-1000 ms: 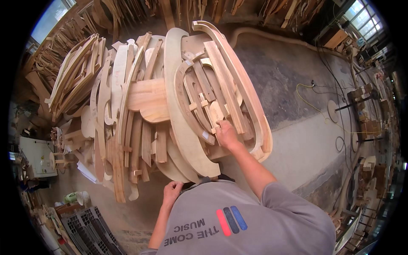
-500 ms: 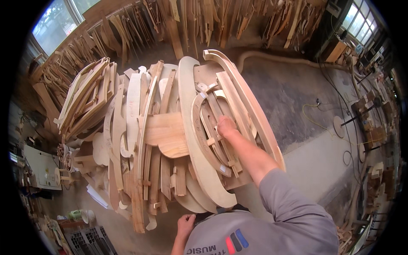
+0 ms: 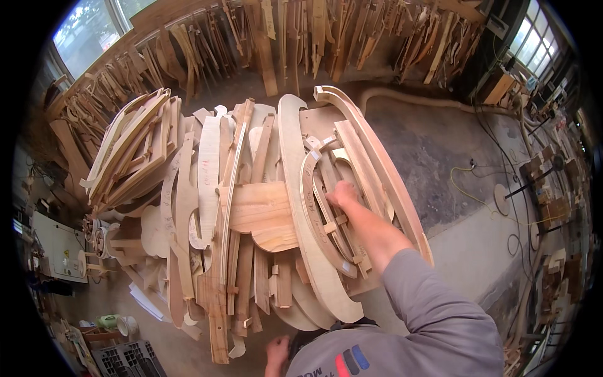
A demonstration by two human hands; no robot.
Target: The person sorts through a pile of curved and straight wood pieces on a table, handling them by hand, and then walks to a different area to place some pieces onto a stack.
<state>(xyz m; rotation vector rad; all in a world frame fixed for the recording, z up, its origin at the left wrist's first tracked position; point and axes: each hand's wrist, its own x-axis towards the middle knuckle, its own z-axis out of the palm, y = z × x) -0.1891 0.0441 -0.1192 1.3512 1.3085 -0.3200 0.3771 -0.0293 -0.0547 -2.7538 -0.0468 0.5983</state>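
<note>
My right hand [image 3: 342, 195] reaches out over a pile of wooden pieces. Its fingers curl down around the middle of a curved wooden jig [image 3: 312, 195] made of bent strips with small cross blocks. What the fingertips touch is partly hidden under the hand. Left of the jig lies a long, pale curved board [image 3: 308, 251]; on its right are a straight wooden strip [image 3: 364, 166] and a long arched wooden rail [image 3: 384, 160]. Low beside my waist, my left hand [image 3: 277, 350] is closed, and its inner side is hidden.
More templates and a wide wooden board [image 3: 260, 210] cover the pile's left part. Another stack of wooden frames [image 3: 135, 147] stands at far left. Many wooden patterns [image 3: 314, 38] hang along the back wall. A thick hose [image 3: 433, 95] and a yellow cord [image 3: 461, 182] run along the right floor.
The whole view has shifted, so the pile sits lower and further right. My right hand has moved slightly left and farther along the jig. My left hand shows lower in the picture.
</note>
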